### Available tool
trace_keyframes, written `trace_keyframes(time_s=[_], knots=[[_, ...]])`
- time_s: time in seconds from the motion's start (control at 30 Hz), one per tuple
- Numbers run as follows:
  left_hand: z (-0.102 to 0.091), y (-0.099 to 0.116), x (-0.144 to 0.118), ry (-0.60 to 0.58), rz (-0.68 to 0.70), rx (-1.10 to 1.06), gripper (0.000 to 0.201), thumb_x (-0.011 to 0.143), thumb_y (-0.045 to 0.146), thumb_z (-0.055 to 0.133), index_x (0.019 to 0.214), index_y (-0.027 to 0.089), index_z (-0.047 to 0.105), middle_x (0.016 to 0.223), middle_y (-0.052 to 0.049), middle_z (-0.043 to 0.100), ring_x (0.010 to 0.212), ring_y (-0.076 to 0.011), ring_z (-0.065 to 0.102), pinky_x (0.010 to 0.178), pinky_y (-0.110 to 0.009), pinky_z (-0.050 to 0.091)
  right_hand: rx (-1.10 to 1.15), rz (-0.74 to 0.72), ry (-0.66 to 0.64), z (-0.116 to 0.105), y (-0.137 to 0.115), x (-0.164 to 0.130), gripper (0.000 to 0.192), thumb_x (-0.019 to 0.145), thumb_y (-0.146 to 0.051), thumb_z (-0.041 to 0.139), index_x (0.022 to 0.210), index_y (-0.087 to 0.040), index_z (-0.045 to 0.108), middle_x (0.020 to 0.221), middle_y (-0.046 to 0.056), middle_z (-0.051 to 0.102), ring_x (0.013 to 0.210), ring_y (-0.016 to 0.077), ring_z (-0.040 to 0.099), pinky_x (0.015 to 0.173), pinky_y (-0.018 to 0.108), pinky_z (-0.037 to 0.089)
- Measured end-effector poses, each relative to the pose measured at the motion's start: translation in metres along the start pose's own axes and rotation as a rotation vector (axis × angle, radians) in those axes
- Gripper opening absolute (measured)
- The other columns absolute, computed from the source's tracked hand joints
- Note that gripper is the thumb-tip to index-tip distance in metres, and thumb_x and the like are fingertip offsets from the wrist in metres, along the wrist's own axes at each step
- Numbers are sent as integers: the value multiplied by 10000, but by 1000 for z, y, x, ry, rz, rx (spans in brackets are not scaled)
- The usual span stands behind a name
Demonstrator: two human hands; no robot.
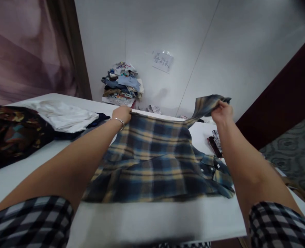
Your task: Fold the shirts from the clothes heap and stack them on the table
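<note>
A plaid shirt (157, 155) in blue, yellow and dark tones lies across the table, its collar with pale buttons toward the right. My left hand (122, 115), with a bracelet at the wrist, is closed on the shirt's far left edge. On the right, my right hand (222, 112) pinches a raised strip of the same shirt, which looks like a sleeve and hangs above the table's far side. The far edge between both hands is lifted a little, while the near edge rests on the white tabletop (152, 220).
A stack of folded clothes (123, 84) stands behind the table against the wall. At left lie a white garment (67, 115) and a dark patterned garment (15, 134). A paper sign (162, 62) hangs on the wall. Small dark patterned items (215, 143) lie near my right forearm.
</note>
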State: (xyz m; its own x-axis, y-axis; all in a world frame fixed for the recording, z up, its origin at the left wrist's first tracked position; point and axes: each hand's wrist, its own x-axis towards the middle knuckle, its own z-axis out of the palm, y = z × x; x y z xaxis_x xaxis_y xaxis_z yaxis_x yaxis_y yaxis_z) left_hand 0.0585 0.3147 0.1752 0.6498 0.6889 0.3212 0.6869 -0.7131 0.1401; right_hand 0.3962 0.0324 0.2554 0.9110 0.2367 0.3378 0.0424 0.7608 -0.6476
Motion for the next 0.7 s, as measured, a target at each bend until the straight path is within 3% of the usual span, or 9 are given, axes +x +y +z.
trace_keyframes(time_s=[0.1, 0.2, 0.33, 0.43, 0.53, 0.6, 0.7], knots=[[-1, 2, -8, 4, 17, 12, 325, 769, 160, 440, 971, 175, 695, 1070, -136, 647, 988, -257, 591, 766, -322, 435, -10, 103, -12, -13, -12, -32, 247, 765, 1, 398, 730, -188, 553, 738, -9, 646, 748, 101, 649, 767, 259, 548], [-9, -4, -31, 48, 82, 29, 336, 783, 153, 409, 959, 181, 693, 1074, -117, 636, 1003, -248, 580, 785, -321, 432, 27, 112, -29, -27, -29, -78, 299, 767, 13, 372, 758, -189, 593, 757, 6, 669, 837, 105, 662, 837, 268, 534], [-17, -20, -89, 115, 369, 85, 298, 800, 153, 405, 880, 160, 691, 978, -110, 638, 932, -245, 576, 793, -349, 426, 67, 122, -67, -57, -64, -166, 244, 753, -79, 472, 914, -160, 636, 974, 52, 700, 1037, 181, 628, 943, 368, 514], [-12, -29, -147, 28, 549, 94, 268, 810, 133, 413, 813, 173, 678, 903, -91, 639, 831, -231, 564, 738, -360, 417, -28, 65, 9, -87, -92, -243, 261, 786, -190, 539, 1024, -184, 646, 1096, 37, 685, 1133, 214, 585, 983, 406, 490], [2, -33, -200, -108, 617, 16, 270, 835, 118, 404, 754, 184, 654, 830, -63, 622, 764, -199, 553, 712, -341, 416, -165, -8, 42, -114, -110, -305, 289, 800, -268, 557, 1072, -229, 646, 1152, 33, 667, 1160, 247, 570, 980, 452, 477], [12, -34, -224, -164, 624, -40, 299, 848, 102, 375, 766, 185, 651, 841, -57, 620, 754, -184, 557, 720, -335, 422, -256, -75, 44, -127, -115, -327, 280, 804, -319, 567, 1060, -248, 656, 1134, 36, 673, 1118, 263, 596, 964, 481, 474], [23, -34, -239, -191, 588, -74, 321, 836, 79, 361, 834, 190, 662, 886, -59, 629, 787, -187, 580, 759, -339, 433, -455, -189, 89, -139, -110, -333, 186, 735, -327, 679, 899, -240, 696, 957, 15, 714, 948, 248, 660, 897, 446, 505]])
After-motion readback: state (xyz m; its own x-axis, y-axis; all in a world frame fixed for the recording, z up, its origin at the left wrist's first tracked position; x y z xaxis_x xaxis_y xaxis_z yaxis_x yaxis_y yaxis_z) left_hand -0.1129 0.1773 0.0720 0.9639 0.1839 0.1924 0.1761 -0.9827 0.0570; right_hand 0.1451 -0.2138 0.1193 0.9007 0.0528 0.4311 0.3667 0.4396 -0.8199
